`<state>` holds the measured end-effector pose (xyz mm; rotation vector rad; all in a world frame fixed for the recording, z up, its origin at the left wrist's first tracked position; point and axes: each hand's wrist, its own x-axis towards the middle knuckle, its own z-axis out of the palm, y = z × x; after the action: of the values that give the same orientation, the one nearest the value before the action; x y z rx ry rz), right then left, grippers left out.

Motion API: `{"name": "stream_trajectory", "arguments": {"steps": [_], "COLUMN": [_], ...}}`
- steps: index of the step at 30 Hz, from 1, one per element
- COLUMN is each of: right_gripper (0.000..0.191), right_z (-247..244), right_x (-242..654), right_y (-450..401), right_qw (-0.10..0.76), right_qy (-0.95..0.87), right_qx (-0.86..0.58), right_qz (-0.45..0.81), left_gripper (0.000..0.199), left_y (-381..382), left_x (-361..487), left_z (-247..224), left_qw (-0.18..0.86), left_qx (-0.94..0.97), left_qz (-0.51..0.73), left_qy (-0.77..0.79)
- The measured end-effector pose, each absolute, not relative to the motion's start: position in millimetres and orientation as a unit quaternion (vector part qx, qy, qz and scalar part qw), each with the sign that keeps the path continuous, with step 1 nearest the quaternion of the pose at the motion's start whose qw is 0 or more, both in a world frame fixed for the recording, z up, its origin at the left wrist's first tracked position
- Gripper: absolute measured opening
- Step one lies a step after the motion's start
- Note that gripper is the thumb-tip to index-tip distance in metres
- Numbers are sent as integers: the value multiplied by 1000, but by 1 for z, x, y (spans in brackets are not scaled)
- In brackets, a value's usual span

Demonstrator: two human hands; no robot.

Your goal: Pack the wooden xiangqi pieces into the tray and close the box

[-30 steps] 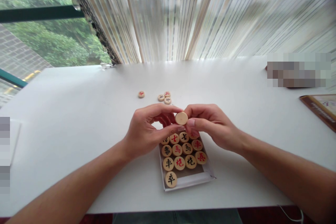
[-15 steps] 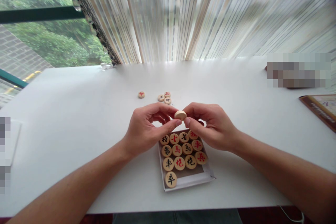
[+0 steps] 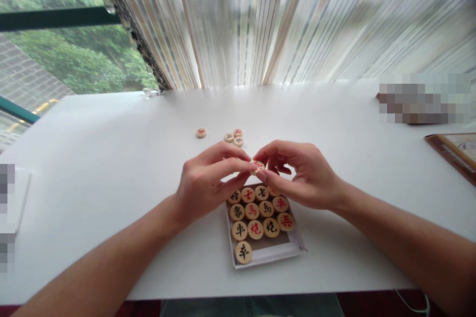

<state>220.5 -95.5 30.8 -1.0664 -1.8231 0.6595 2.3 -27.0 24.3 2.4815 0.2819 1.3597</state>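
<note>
Between the fingertips of my left hand [image 3: 211,173] and my right hand [image 3: 297,173] is a round wooden Chinese chess piece [image 3: 257,167], its red character facing up. Both hands are closed on it, just above the far edge of a shallow white box [image 3: 267,256]. Rows of similar pieces with red or black characters lie in the box, among them a black-marked piece [image 3: 243,252] alone in the nearest row. To its right the brown bottom of the box shows. My hands partly cover the far row.
Beyond my hands, a cluster of three pieces [image 3: 238,141] and a single red-marked piece [image 3: 201,132] lie on the white table [image 3: 111,168]. A brown printed board [image 3: 453,153] lies at the right edge. Striped curtains [image 3: 238,25] hang behind the table.
The held piece has been turned over from its plain side to its red character side. My left fingers have shifted over its edge; the box and its pieces stay put.
</note>
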Motion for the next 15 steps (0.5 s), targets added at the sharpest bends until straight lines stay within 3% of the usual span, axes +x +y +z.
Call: {"name": "stream_trajectory", "arguments": {"steps": [15], "right_gripper": [8], "right_z": [69], "right_x": [233], "right_y": [-98], "right_qw": [295], "right_qy": [-809], "right_qx": [-436], "right_qz": [261], "left_gripper": [8], "left_y": [-28], "left_x": [0], "left_z": [19], "left_qw": [112], "left_qx": [885], "left_qz": [449], "left_qy": [41]}}
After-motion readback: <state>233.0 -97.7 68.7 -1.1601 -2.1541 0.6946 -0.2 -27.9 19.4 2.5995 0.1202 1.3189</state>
